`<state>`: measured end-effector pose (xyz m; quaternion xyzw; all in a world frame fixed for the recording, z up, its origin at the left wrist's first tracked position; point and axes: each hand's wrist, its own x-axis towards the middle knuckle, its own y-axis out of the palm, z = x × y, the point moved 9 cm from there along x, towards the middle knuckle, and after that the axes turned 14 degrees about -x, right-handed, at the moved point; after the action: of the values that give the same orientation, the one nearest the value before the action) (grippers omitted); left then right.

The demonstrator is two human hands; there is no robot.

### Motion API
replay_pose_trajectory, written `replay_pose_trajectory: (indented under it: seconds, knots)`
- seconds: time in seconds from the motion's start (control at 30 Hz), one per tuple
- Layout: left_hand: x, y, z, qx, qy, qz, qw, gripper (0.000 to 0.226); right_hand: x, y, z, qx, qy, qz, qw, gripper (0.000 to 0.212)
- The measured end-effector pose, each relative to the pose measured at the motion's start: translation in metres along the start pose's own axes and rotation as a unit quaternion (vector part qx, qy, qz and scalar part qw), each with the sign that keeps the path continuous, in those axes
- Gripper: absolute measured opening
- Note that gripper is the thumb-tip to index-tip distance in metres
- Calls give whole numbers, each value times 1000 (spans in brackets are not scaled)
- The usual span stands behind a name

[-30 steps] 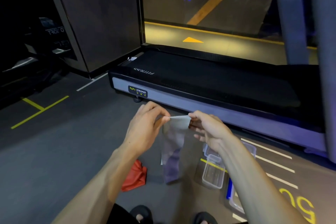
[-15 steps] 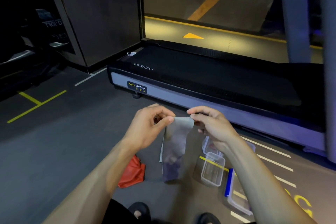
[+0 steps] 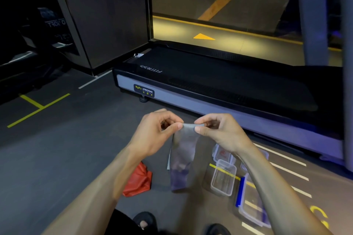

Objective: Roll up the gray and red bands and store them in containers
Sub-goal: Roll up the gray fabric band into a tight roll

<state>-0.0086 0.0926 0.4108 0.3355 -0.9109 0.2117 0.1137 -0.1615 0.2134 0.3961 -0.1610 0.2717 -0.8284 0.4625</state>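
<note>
Gray band (image 3: 182, 158): hangs from both hands at chest height, top edge pinched, lower end reaching down toward floor, btwn red band (image 3: 138, 181) and containers. Left hand (image 3: 156, 131) pinching top-left corner w/ thumb + forefinger; right hand (image 3: 217, 129) pinching top-right corner likewise, other fingers curled.

Step in hand (judged): starting the roll at top edge. To do well: keep edge level and taut btwn both pinches, turn first fold tight and even, feed length up w/o letting sides skew; loose start likely gives a fat roll, poor fit in small box.

Materials/shapes: gray band thin, limp, slightly translucent, matte, flat strip. Red band crumpled in a heap on floor, left of gray, glossy creases. Small clear container (image 3: 222, 177) open, rectangular, rigid plastic, rounded corners, just right of hanging end. Larger clear box w/ blue clip (image 3: 239, 191) nearer, partly hidden by right forearm. Floor dark, fine-textured, w/ yellow and white lines.
</note>
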Motion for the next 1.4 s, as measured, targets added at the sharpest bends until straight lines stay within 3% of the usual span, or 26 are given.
replay_pose_trajectory:
  seconds: [0.2,0.37,0.6,1.0,1.17,1.4]
  knots:
    - [2,3,8,-61,-19,10,998,10,2,-2,0,-35,-14,10,999,4]
    - [5,10,9,-118,-22,18,993,9,0,6,-10,48,84,82,992,6]
    - [5,21,12,-134,-53,59,988,16,2,6,-16,123,159,72,977,10]
    - [5,12,-9,32,36,15,999,12,-7,13,-27,186,218,128,950,8]
    - [5,15,-16,30,69,30,997,10,-7,14,-23,221,214,141,941,0]
    - [8,17,-17,42,85,45,994,7,1,10,-22,227,162,132,951,21]
